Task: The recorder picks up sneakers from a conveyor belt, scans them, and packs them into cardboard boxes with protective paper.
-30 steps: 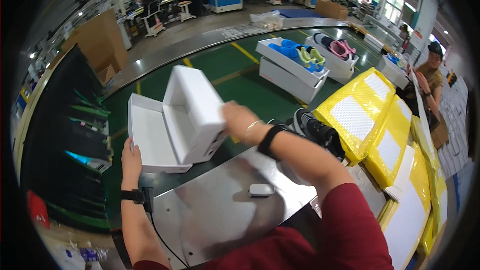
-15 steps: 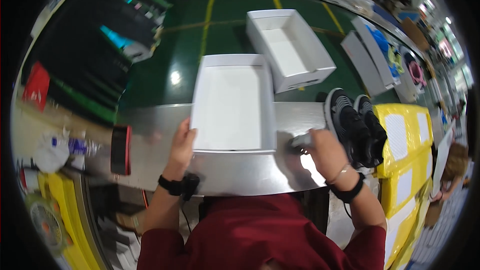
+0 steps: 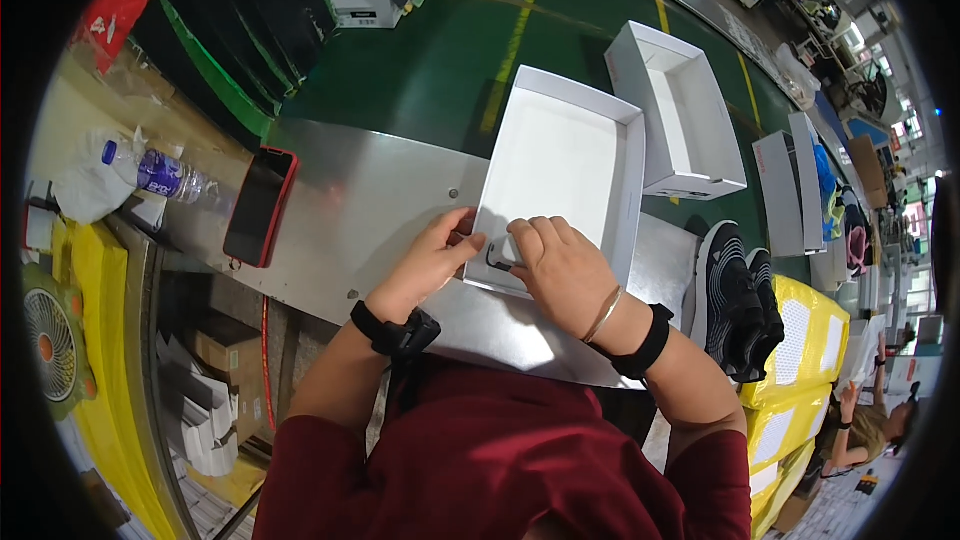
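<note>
A shallow white shoebox lid lies hollow side up in front of me, tilted to the right. My left hand is at its near left edge, thumb and bent fingers closed about the rim. Over the lid's near end, my right hand grips a small grey-and-dark object, mostly covered by the fingers; I cannot make out its kind. Behind the lid on the right stands an open, deeper white shoebox. A pair of black-and-white sneakers rests to the right of my right hand.
A red-edged phone lies on the metal table edge at left, near a plastic bottle. Green belt surface stretches beyond. Yellow-wrapped parcels are stacked at right, below more shoeboxes. Another person is far right.
My right hand has moved left with the small object, from beside the lid to over its near end. My left hand has shifted to the near left corner. The view has turned.
</note>
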Demonstrator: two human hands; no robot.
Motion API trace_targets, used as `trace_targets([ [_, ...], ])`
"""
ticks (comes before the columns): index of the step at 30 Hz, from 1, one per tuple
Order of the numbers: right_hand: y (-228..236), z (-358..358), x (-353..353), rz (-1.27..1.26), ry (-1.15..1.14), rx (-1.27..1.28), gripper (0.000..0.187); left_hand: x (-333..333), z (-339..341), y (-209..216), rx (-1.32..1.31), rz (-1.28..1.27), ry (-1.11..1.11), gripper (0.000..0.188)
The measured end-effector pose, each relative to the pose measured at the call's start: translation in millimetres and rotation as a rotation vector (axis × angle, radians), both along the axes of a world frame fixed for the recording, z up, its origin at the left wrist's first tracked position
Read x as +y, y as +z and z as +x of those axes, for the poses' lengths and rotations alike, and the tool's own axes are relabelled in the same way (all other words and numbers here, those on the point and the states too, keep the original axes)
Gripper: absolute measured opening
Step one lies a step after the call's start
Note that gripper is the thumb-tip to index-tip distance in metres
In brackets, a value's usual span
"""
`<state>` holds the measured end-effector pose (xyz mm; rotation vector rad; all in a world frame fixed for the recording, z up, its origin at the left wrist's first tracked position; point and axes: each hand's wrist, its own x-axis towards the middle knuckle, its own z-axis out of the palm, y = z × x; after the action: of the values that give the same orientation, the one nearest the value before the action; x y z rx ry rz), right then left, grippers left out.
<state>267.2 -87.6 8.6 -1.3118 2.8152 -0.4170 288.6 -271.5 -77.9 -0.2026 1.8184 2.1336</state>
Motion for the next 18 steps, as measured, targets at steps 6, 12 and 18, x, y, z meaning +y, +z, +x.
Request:
trace_targets([
  [6, -37, -3, -8, 0.033, -0.041, -0.012, 0.033, -2, -4, 5, -0.009, -0.092, -0.036, 0.042],
  [12, 4, -5, 15, -0.087, -0.095, -0.009, 0.036, -1, -8, -5, -0.008, -0.081, -0.051, 0.036],
  [18, 48, 36, 109, 0.027, -0.442, 0.070, 0.043, 0, -17, -16, 0.163, -0.440, -0.039, 0.036],
])
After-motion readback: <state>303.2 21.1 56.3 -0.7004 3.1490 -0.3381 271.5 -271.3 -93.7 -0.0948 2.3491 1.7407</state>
